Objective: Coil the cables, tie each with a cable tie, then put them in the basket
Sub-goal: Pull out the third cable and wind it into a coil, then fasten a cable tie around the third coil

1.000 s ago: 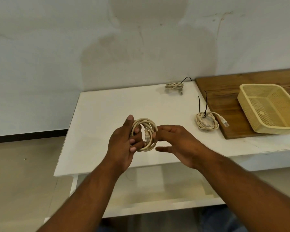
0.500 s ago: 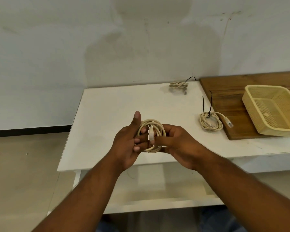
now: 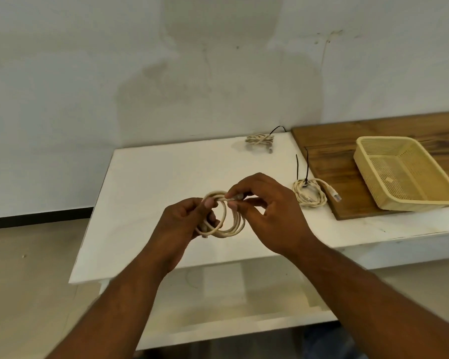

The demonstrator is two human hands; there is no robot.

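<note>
I hold a cream cable coil (image 3: 231,226) in the air above the white table (image 3: 145,193). My left hand (image 3: 184,224) grips the coil's left side. My right hand (image 3: 267,211) pinches the cable's plug end at the top of the coil, between thumb and forefinger. A second cream coil (image 3: 310,194) with a black cable tie sticking up lies on the table to the right, its plug resting on the wooden board. A third tied coil (image 3: 259,139) lies at the table's back edge. The empty cream plastic basket (image 3: 410,206) stands on the wooden board at right.
The brown wooden board (image 3: 332,161) covers the table's right part under the basket. A white wall rises directly behind the table. A lower white shelf (image 3: 218,307) shows under the tabletop, and beige floor lies to the left.
My right hand rose from the coil's right side to its top and now pinches the plug end. The coil has turned to face me more openly.
</note>
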